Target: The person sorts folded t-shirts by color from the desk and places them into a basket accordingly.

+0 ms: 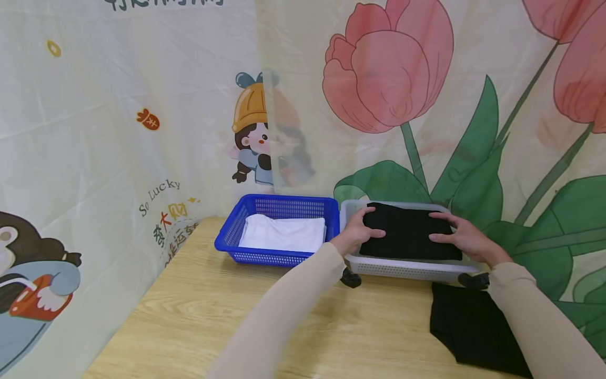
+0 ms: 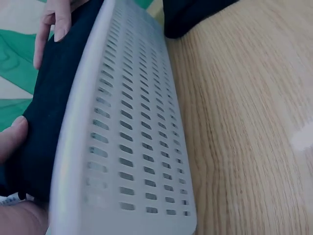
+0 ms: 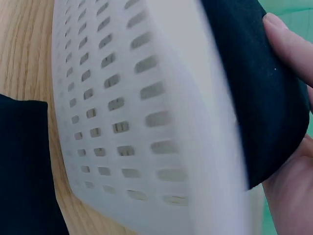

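Observation:
A folded black garment point(image 1: 407, 231) lies level across the top of the white perforated basket point(image 1: 402, 269), standing slightly above its rim. My left hand point(image 1: 352, 231) grips the garment's left end, thumb on top. The right hand point(image 1: 468, 241) holds the opposite end, and the right wrist view shows its thumb point(image 3: 288, 46) over the cloth with the palm beside the edge. Parts of the fingers are hidden behind the fabric. How far the garment reaches into the basket is hidden by the basket wall.
To the left, a blue basket point(image 1: 270, 258) contains a folded white cloth point(image 1: 284, 232). Another black folded garment point(image 1: 473, 326) lies on the wooden table point(image 1: 227, 305), partly under the right forearm. A printed curtain point(image 1: 303, 105) hangs close behind the baskets.

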`<state>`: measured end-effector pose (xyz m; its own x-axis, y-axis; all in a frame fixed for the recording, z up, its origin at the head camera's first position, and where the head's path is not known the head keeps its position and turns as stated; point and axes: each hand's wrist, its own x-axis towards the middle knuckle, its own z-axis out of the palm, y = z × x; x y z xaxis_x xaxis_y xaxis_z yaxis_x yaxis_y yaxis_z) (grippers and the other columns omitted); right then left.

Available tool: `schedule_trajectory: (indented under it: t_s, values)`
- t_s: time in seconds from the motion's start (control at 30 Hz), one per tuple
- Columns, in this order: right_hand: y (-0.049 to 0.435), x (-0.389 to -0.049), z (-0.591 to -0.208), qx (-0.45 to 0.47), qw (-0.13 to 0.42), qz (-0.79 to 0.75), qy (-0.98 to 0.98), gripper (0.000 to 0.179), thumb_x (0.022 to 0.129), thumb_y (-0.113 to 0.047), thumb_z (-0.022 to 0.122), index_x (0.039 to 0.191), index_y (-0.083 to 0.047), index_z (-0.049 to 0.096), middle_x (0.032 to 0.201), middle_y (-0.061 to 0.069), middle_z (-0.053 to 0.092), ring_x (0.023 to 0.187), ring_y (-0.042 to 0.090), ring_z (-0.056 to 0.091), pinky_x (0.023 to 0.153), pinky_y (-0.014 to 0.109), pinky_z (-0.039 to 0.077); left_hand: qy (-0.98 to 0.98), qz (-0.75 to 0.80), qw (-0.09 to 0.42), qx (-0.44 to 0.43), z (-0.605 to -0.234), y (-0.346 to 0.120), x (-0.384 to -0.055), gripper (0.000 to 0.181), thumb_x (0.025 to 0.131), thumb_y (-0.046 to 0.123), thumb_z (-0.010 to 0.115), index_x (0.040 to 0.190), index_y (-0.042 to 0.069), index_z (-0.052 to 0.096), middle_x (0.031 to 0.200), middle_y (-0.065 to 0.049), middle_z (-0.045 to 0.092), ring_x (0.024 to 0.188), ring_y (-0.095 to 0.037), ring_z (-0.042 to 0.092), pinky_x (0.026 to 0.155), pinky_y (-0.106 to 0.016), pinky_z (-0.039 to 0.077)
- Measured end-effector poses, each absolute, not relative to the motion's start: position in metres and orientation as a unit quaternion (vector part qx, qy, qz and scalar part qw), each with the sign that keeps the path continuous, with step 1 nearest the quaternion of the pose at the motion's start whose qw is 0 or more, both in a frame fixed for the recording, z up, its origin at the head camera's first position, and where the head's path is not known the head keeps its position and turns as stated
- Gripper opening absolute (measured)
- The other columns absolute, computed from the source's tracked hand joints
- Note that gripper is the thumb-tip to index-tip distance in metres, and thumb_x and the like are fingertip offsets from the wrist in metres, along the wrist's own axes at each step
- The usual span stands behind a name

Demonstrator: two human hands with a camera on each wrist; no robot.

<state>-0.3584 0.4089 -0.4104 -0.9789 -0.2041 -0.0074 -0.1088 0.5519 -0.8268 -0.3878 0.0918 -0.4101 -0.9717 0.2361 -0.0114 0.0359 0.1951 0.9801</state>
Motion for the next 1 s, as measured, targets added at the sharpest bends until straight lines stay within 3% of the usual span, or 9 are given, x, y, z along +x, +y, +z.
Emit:
schedule_trajectory:
  t_s: [0.2, 0.43, 0.53, 0.73, 1.0]
  values:
    - [0.407, -0.365, -0.426, -0.074, 0.058, -0.473, 0.876, 0.089, 0.099, -0.029, 0.079, 0.166, -0.003, 0.028, 0.174, 0.031, -0.009, 0.154, 0.062, -0.013, 0.116, 0.083, 0.011, 0.775, 0.621, 0.092, 0.071, -0.426, 0.096, -0.398, 0.076, 0.086, 0.001, 0.087, 0.151, 0.029, 0.058, 0.146, -0.007, 0.059, 0.126, -0.025, 0.060, 0.109, -0.044, 0.052]
    - [0.399, -0.374, -0.438, -0.050, 0.061, -0.445, 0.892, 0.098, 0.097, -0.039, 0.080, 0.169, -0.009, 0.022, 0.166, 0.036, 0.022, 0.151, 0.059, 0.014, 0.116, 0.081, 0.014, 0.783, 0.614, 0.091, 0.040, -0.438, 0.104, -0.407, 0.079, 0.085, -0.002, 0.087, 0.151, 0.030, 0.057, 0.150, -0.004, 0.056, 0.129, -0.024, 0.058, 0.110, -0.045, 0.051]
    - [0.397, -0.376, -0.441, -0.048, 0.056, -0.433, 0.899, 0.098, 0.097, -0.039, 0.080, 0.169, -0.007, 0.022, 0.166, 0.036, 0.019, 0.150, 0.059, 0.016, 0.115, 0.082, 0.015, 0.792, 0.603, 0.088, 0.032, -0.441, 0.107, -0.410, 0.078, 0.085, -0.002, 0.087, 0.151, 0.030, 0.057, 0.152, -0.004, 0.053, 0.128, -0.024, 0.058, 0.107, -0.044, 0.053]
    - [0.393, -0.380, -0.449, -0.070, 0.037, -0.429, 0.900, 0.094, 0.097, -0.031, 0.081, 0.167, -0.001, 0.025, 0.154, 0.036, 0.042, 0.137, 0.053, 0.042, 0.112, 0.070, 0.036, 0.804, 0.590, 0.078, 0.022, -0.446, 0.110, -0.413, 0.079, 0.083, -0.007, 0.087, 0.149, 0.026, 0.059, 0.151, -0.007, 0.053, 0.126, -0.024, 0.057, 0.106, -0.043, 0.053]
    - [0.394, -0.385, -0.456, -0.079, 0.034, -0.405, 0.910, 0.096, 0.095, -0.028, 0.083, 0.165, 0.003, 0.025, 0.158, 0.040, 0.031, 0.144, 0.060, 0.031, 0.113, 0.077, 0.029, 0.839, 0.539, 0.069, 0.021, -0.453, 0.115, -0.419, 0.082, 0.080, -0.006, 0.090, 0.149, 0.027, 0.059, 0.155, -0.004, 0.052, 0.133, -0.022, 0.054, 0.111, -0.041, 0.050]
